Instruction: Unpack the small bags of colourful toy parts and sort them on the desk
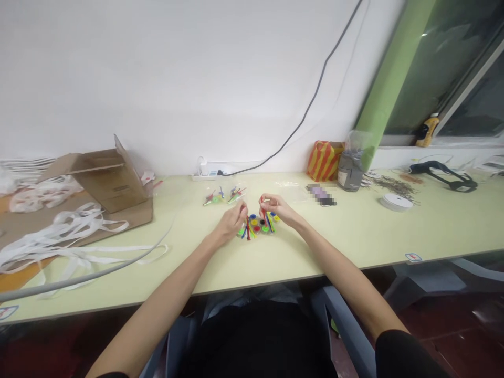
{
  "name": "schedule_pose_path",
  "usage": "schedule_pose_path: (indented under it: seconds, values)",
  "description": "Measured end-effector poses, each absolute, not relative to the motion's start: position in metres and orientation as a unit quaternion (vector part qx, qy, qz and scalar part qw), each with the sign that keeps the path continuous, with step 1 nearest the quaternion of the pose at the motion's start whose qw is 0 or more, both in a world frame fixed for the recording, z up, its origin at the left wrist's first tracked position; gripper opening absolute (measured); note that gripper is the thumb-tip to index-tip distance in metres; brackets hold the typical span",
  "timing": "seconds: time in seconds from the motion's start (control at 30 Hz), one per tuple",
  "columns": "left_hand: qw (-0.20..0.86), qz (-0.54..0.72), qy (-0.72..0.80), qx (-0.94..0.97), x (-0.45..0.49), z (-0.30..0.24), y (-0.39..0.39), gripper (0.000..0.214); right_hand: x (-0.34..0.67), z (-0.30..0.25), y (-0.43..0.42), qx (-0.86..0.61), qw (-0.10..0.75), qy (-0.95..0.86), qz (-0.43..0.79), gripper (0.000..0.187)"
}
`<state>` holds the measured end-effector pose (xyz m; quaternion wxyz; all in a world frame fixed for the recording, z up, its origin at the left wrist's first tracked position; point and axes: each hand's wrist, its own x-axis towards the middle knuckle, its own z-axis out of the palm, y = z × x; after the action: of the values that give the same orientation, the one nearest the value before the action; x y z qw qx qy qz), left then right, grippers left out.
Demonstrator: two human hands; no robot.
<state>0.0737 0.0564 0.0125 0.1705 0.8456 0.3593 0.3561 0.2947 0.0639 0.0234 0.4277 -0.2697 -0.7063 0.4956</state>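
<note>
My left hand (233,222) is closed in a pinch at the left side of a cluster of small round pots (256,228) with blue, yellow, red, green and black centres. Slim coloured sticks (248,231) in red, blue and yellow stand or lean just under its fingertips; what the pinch holds is too small to tell. Across the cluster, my right hand (279,208) pinches a slim red stick (263,210) over the pots. More blue and yellow sticks (270,222) lean beneath my right fingers. Farther back on the table lie similar bright-coloured pieces (224,196), partly in clear wrapping.
To the left are an open cardboard box (114,181) and tangled white ribbon (74,226). A power strip (210,176) sits by the wall. Rightward are a striped bag (323,161), a grey container (350,172), a phone (322,194), a white roll (396,202) and a black strap (444,176).
</note>
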Motion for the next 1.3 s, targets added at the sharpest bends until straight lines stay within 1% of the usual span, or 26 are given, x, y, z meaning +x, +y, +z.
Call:
schedule_pose_path:
  seconds: [0.1, 0.17, 0.3, 0.43, 0.53, 0.63, 0.8, 0.93, 1.17, 1.3]
  values:
    - [0.157, 0.391, 0.386, 0.821, 0.065, 0.015, 0.064, 0.026, 0.306, 0.027, 0.070, -0.320, 0.450, -0.721, 0.419, 0.036]
    - [0.153, 0.394, 0.396, 0.816, 0.063, 0.016, 0.066, 0.025, 0.311, 0.026, 0.076, -0.358, 0.443, -0.739, 0.360, 0.037]
    - [0.158, 0.367, 0.388, 0.830, 0.067, 0.014, 0.063, 0.024, 0.315, 0.016, 0.087, -0.422, 0.395, -0.770, 0.268, 0.038]
    - [0.162, 0.352, 0.381, 0.839, 0.071, 0.012, 0.061, 0.024, 0.315, 0.005, 0.092, -0.481, 0.349, -0.781, 0.193, 0.030]
    - [0.158, 0.347, 0.388, 0.839, 0.071, 0.012, 0.061, 0.024, 0.315, 0.000, 0.093, -0.524, 0.297, -0.786, 0.138, 0.023]
    - [0.155, 0.343, 0.393, 0.839, 0.070, 0.012, 0.062, 0.024, 0.315, -0.003, 0.094, -0.546, 0.259, -0.788, 0.115, 0.020]
    - [0.153, 0.347, 0.384, 0.842, 0.071, 0.011, 0.062, 0.023, 0.314, -0.005, 0.093, -0.554, 0.228, -0.793, 0.110, 0.022]
    - [0.153, 0.350, 0.385, 0.840, 0.071, 0.011, 0.062, 0.023, 0.312, -0.005, 0.092, -0.559, 0.218, -0.793, 0.104, 0.022]
    - [0.149, 0.342, 0.383, 0.845, 0.071, 0.009, 0.064, 0.021, 0.309, -0.005, 0.091, -0.554, 0.218, -0.802, 0.050, 0.023]
    - [0.153, 0.341, 0.386, 0.843, 0.072, 0.008, 0.065, 0.020, 0.308, -0.006, 0.092, -0.553, 0.207, -0.806, 0.039, 0.023]
